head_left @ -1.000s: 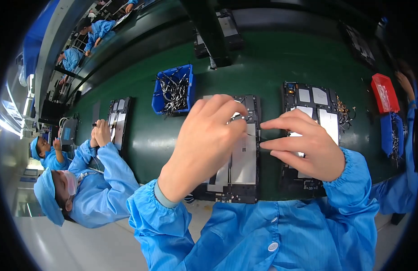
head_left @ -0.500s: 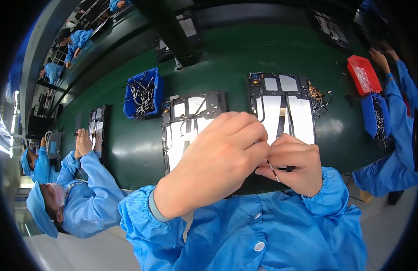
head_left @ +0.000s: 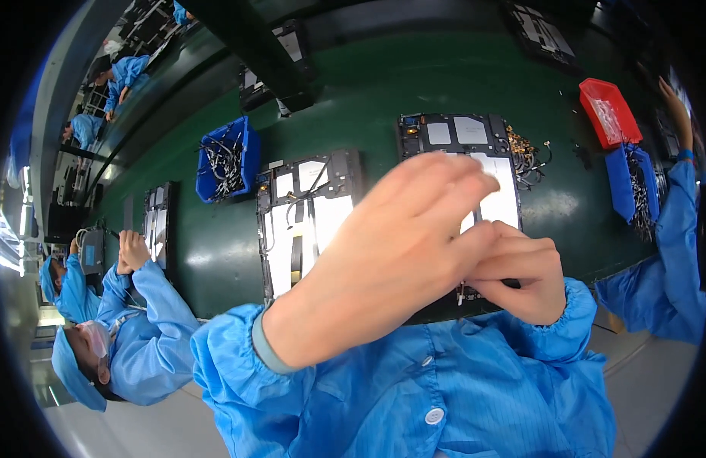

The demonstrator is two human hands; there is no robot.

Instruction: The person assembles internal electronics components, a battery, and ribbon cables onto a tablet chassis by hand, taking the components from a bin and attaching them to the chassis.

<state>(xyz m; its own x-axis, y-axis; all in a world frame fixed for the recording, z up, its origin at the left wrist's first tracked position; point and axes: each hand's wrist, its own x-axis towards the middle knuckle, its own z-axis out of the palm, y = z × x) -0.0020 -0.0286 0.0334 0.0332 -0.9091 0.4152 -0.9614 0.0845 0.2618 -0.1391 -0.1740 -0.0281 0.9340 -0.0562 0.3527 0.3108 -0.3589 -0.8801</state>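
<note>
My left hand [head_left: 398,240] reaches across in front of me, its thumb and a finger pinched together against my right hand. Its other fingers stretch out loosely and look slightly blurred. My right hand [head_left: 524,275] is closed in a pinch, its fingers curled. Below its thumb a short bit of thin cable [head_left: 460,296] with a pale end peeks out; the rest is hidden. Beneath both hands lies a flat black device chassis with silver panels [head_left: 469,130], partly covered. A second such chassis [head_left: 295,179] lies to its left, with thin black cables across it.
On the green table, a blue bin [head_left: 250,156] of black-and-white cables stands at the left. A red bin [head_left: 623,114] and another blue bin [head_left: 618,183] stand at the right. Loose cables [head_left: 527,156] lie beside the right chassis. Co-workers sit on both sides.
My left hand's fingers have lifted and spread, and both hands have shifted slightly right. Less of the thin cable shows now. The view has turned slightly. The right co-worker's arm has moved.
</note>
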